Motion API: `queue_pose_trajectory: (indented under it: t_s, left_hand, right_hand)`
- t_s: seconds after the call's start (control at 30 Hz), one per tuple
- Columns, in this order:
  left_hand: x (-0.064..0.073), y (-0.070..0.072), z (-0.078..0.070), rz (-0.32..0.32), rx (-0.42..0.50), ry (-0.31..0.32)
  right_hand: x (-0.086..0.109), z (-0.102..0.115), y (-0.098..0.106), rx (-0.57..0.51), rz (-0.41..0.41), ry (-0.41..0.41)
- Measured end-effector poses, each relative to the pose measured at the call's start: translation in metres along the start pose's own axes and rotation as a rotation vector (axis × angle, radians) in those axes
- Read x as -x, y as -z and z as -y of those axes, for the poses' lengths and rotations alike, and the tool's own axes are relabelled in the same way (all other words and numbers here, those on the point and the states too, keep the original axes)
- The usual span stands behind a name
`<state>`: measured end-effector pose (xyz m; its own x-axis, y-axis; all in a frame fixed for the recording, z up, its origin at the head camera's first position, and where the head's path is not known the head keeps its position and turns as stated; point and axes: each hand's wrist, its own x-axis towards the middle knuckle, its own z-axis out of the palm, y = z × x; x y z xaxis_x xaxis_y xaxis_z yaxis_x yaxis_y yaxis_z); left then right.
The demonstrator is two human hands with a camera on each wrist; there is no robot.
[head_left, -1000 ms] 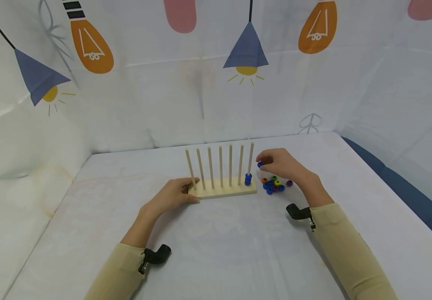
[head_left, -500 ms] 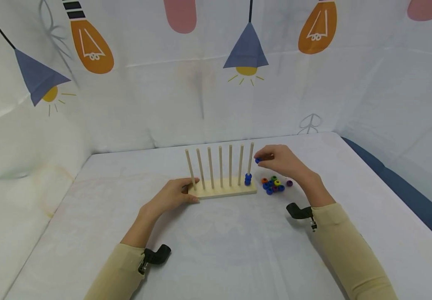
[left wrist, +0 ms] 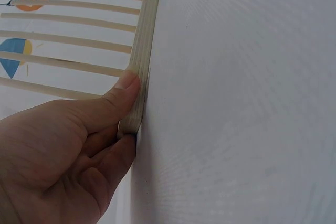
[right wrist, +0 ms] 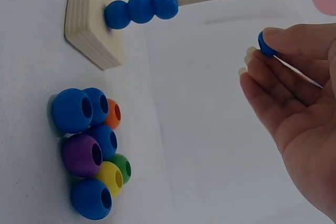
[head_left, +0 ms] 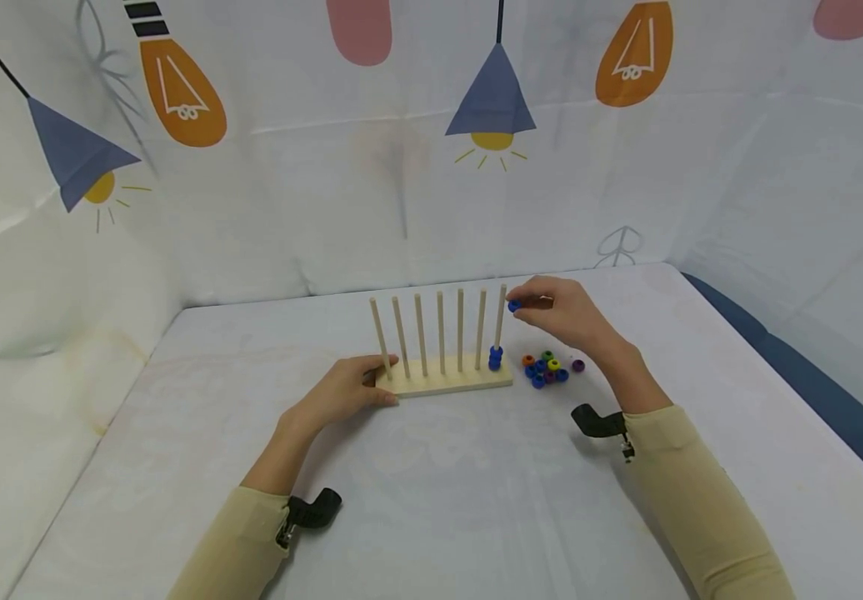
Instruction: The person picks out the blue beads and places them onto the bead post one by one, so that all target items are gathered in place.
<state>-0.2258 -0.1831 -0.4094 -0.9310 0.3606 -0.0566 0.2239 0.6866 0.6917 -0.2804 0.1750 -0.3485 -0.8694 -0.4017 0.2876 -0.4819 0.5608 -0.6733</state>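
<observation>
place: staged recording booth | evidence: lamp-print cloth backdrop, white cloth-covered table

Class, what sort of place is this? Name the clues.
Probably a small tabletop booth for recording: a white-covered table, lamp-print cloth walls on three sides, and black wrist-worn cameras. A peg rack and beads sit there.

A white cloth-covered surface fills the lower frame. Behind it hangs a white backdrop printed with orange bulbs, blue lamps and pink shapes.
</observation>
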Motion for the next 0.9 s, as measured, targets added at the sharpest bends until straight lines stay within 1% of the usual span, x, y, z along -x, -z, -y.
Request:
queue_pose_trajectory:
  t_s: [0.2, 0.43, 0.63, 0.9]
  left_hand:
    - [0.001, 0.0, 0.002, 0.0, 0.011, -0.004]
    - [0.0, 0.001, 0.003, 0.002, 0.007, -0.007]
    - [0.0, 0.002, 0.002, 0.003, -0.001, -0.008]
    - [-0.001, 0.001, 0.002, 0.001, -0.011, -0.009]
  right_hand:
    - [0.0, 0.007, 0.002, -0.039, -0.047, 0.05]
    - [0.002, 0.018, 0.004, -0.094, -0.101, 0.099]
    - [0.002, 0.026, 0.007, -0.151, -0.128, 0.128]
    - [0.003, 0.033, 0.009, -0.16, -0.17, 0.166]
